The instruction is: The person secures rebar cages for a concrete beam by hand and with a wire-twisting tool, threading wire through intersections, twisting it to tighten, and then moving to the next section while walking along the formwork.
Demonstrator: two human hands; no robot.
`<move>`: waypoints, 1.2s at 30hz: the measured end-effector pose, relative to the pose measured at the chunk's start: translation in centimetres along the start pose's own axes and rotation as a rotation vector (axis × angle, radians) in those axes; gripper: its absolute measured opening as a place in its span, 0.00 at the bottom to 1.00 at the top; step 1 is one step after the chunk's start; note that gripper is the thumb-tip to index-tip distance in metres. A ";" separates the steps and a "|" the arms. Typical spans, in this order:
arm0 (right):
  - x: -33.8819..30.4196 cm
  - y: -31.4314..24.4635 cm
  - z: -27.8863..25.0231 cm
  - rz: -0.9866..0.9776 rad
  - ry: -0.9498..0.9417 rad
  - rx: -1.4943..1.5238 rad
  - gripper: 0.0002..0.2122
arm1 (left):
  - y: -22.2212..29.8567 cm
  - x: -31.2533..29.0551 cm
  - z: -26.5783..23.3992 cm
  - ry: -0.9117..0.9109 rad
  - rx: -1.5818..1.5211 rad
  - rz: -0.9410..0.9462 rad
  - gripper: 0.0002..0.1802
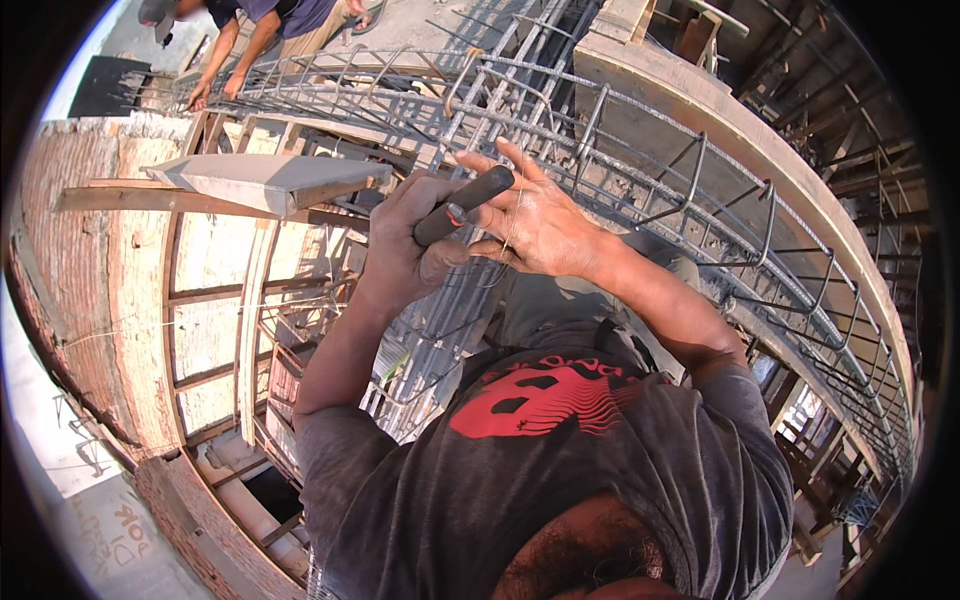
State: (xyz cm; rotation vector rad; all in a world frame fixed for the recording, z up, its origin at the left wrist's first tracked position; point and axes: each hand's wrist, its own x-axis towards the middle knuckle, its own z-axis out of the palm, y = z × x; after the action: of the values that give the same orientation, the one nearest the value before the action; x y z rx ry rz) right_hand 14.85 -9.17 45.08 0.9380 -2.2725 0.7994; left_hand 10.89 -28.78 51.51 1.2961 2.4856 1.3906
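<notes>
My left hand [405, 240] is closed round a hand tool with a thick dark grip [480, 196]. A small red-edged end shows beside the grip; the tool's head is hidden, so its exact kind cannot be told. Close against it is my right hand [545, 225], two fingers raised and spread, the thumb and other fingers drawn in toward the tool. Thin tie wire [514, 215] crosses this right hand and loops below its thumb, apparently pinched there. Both hands are above a cage of steel reinforcing bars [505, 100], where long straight bars meet a curved run with bent stirrups.
The curved rebar cage [700, 185] sweeps down to the right beside a concrete-coloured form edge [800, 190]. At left, a grey board [235, 180] rests on timber over wooden formwork [205, 340]. Another person [250, 40] bends over the cage's far left end, both hands on the bars.
</notes>
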 end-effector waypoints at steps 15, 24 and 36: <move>-3.5 1.7 -5.9 0.248 -0.170 0.085 0.43 | -4.2 -6.3 -1.5 -0.396 -0.339 -0.590 0.42; -5.1 2.1 2.6 0.220 -0.430 0.621 0.16 | -0.2 -9.4 -3.3 -0.528 -0.843 -0.632 0.47; -0.8 10.7 1.8 0.147 -0.149 -0.410 0.09 | -8.2 -14.1 1.1 -0.022 0.830 -0.650 0.30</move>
State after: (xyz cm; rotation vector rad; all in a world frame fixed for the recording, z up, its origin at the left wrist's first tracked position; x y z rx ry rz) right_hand 6.81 -3.93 40.02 0.6636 -2.5244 0.3048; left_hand 15.26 -39.48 39.96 0.3760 3.1376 0.1995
